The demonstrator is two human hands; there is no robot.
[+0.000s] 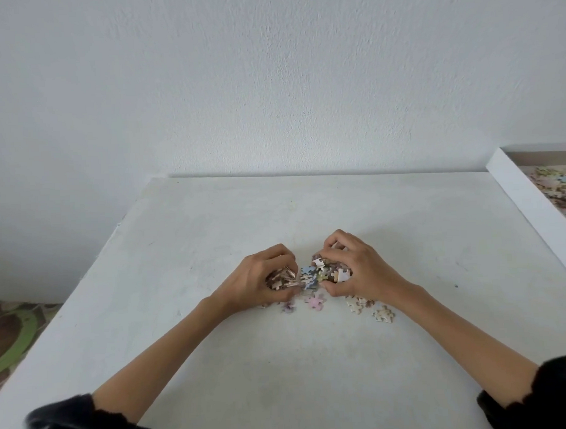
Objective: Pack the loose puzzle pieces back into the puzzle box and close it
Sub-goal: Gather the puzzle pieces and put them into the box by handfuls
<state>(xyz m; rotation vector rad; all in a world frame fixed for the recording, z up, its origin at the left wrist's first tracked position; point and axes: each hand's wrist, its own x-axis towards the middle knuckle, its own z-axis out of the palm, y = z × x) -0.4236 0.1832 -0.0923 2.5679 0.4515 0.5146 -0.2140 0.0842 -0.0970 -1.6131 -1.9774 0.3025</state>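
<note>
A heap of small pastel puzzle pieces [311, 274] sits mid-table, squeezed between my two hands. My left hand [261, 276] curls round a bunch of the pieces on the heap's left side. My right hand [357, 269] curls over the pieces on the right side. Several loose pieces [317, 301] lie flat just in front of the hands, and more loose pieces [383, 315] lie to the right under my right wrist. The open white puzzle box [531, 202] stands at the right edge with many pieces inside; only part of it shows.
The white table [280, 359] ends against a white wall at the back. Its left edge drops to a floor with a patterned green and brown mat [13, 333]. No lid is in view.
</note>
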